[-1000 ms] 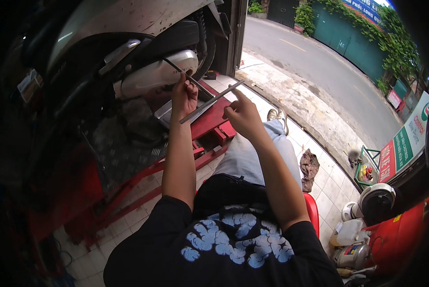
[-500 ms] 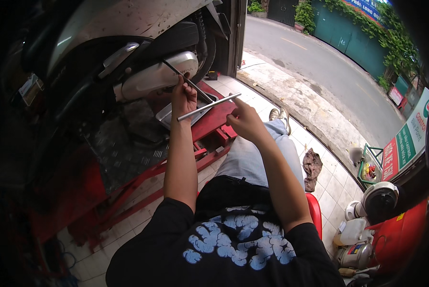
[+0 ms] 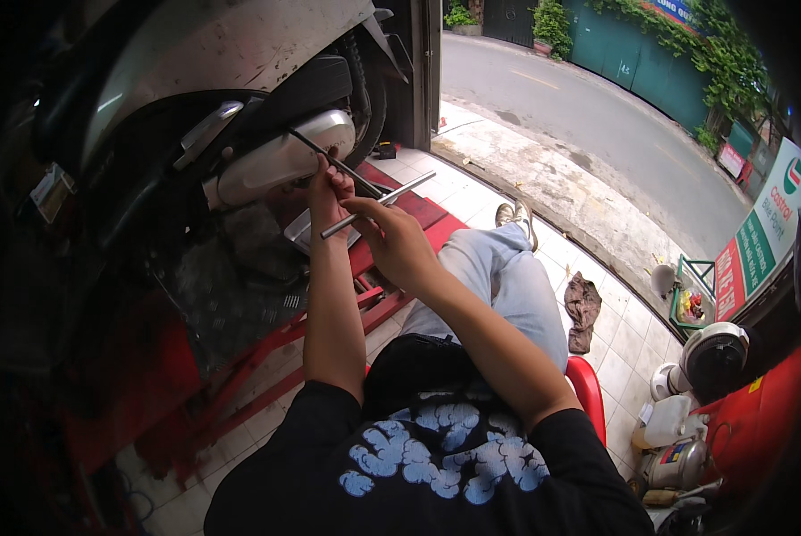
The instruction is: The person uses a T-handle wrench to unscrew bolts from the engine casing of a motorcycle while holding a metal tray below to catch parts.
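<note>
Street (image 3: 543,98) | lettered white-green-red signboard (image 3: 764,237) | left fingers (image 3: 335,182) gripping T-handle tool (image 3: 411,187)

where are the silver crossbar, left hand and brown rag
Silver crossbar (image 3: 409,188): head view, bare stretch toward its upper-right end.
Left hand (image 3: 327,198): head view, middle of the hand.
Brown rag (image 3: 582,308): head view, middle of its crumpled cloth.

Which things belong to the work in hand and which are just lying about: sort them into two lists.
In the work:
- T-shaped bar, held by the left hand, right hand at its crossbar
- motorbike, probably
- red stand, probably

Apparently just lying about:
- brown rag on the floor
- plastic jug
</note>
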`<state>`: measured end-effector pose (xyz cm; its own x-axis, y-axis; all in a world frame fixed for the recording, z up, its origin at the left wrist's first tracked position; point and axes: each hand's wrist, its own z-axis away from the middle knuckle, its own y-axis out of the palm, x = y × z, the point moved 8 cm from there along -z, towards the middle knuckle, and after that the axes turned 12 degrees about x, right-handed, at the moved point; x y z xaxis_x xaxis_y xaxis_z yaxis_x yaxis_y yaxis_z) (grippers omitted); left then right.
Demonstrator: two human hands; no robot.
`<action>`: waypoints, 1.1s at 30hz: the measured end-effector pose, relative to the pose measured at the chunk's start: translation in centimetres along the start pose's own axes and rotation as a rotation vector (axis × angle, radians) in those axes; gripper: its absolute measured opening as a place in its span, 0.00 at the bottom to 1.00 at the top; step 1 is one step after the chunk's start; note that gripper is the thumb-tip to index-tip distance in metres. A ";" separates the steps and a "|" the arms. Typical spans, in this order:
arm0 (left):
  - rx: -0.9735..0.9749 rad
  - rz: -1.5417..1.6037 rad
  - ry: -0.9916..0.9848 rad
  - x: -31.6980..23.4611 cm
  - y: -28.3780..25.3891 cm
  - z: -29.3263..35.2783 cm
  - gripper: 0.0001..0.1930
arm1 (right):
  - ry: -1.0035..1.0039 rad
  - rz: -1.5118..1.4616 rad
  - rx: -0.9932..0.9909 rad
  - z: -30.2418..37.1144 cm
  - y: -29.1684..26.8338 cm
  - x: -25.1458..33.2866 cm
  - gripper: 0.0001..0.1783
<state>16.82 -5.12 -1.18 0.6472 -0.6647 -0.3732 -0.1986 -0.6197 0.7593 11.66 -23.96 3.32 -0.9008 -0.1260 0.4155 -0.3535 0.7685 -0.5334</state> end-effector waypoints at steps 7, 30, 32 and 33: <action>0.143 -0.182 -0.201 2.0 2.5 1.2 0.22 | 0.249 -0.121 0.101 -0.9 -2.1 -1.1 0.16; 0.184 0.037 -0.141 1.9 1.9 0.6 0.22 | 0.240 -0.666 0.252 -0.7 -4.3 -1.7 0.42; 0.169 0.012 -0.123 1.7 1.8 0.5 0.23 | 0.285 -0.623 0.396 0.3 -3.1 0.5 0.44; 0.163 -0.009 -0.109 1.6 1.8 0.6 0.23 | 0.274 -0.526 0.469 0.7 -2.5 1.1 0.42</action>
<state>17.00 -7.56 -0.73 0.5680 -0.6944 -0.4418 -0.3157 -0.6795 0.6623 11.32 -26.43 4.61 -0.5106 -0.1948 0.8374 -0.8447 0.2953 -0.4464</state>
